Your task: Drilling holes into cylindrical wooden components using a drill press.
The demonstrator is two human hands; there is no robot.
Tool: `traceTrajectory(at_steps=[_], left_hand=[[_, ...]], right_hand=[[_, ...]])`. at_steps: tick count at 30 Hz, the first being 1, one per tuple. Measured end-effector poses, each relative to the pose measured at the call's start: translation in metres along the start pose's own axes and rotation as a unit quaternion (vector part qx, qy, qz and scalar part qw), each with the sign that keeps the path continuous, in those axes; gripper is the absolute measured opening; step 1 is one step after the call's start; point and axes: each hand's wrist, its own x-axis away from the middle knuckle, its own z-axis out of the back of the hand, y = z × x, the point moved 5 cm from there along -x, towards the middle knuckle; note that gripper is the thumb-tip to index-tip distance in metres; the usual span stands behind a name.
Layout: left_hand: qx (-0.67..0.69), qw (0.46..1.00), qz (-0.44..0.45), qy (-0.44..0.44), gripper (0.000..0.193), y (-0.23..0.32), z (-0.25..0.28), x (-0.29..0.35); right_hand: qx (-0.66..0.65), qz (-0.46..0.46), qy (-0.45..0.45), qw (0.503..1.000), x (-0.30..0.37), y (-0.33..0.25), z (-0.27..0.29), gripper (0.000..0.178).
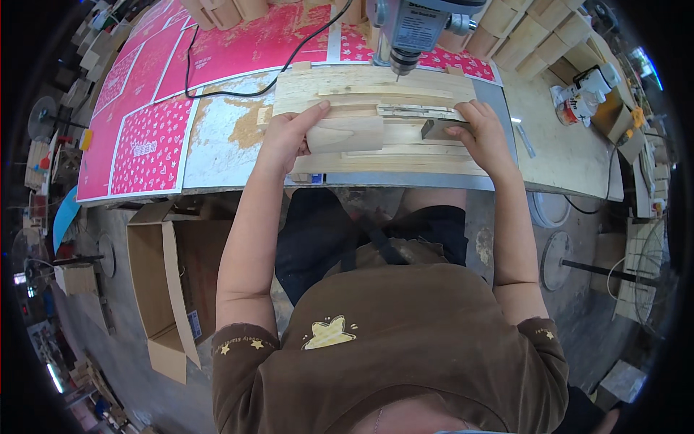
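Hands flank a small wooden block [345,134] on a jig of pale boards [376,94] laid across the worktop [564,155]. The left hand [289,137] has its thumb stretched along the block's top edge and its fingers wrapped over the left end, so it is closed on the block. The right hand [481,134] lies flat, fingers curved down over a dark grey piece [436,128] at the jig's right side; whether it grips that piece or only presses on it I cannot tell.

The block's long axis runs left to right, parallel to the worktop's near edge. It sits just right of the left hand and well left of the right hand, so the left hand is clearly the nearer. The drill press [408,29] hangs above the jig's far side, its bit [397,72] pointing down at a spot beyond the block and slightly to its right, between the two hands.

Red patterned sheets [152,137] cover the worktop's left part, with a black cable [238,87] looping over them. An open cardboard box [163,289] stands on the floor at the person's left.
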Motion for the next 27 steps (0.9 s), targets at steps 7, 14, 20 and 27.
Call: traceTrajectory(at_steps=[7, 14, 20, 27], left_hand=[[0.017, 0.996, -0.057, -0.063, 0.056, -0.013, -0.054, -0.013], [-0.242, 0.879, -0.409, 0.035, 0.066, -0.018, -0.060, 0.012], [-0.363, 0.826, -0.396, 0.172, 0.075, -0.023, -0.056, -0.002], [-0.392, 0.821, -0.388, 0.147, 0.067, -0.025, -0.040, -0.013]], right_hand=[[0.022, 0.013, 0.028, 0.999, -0.003, -0.002, -0.007, 0.033], [0.018, 0.013, 0.060, 0.998, -0.018, 0.014, -0.011, 0.041], [0.052, 0.068, 0.094, 0.992, -0.033, 0.010, -0.032, 0.048], [-0.306, 0.024, 0.256, 0.917, -0.046, -0.002, 0.021, 0.040]])
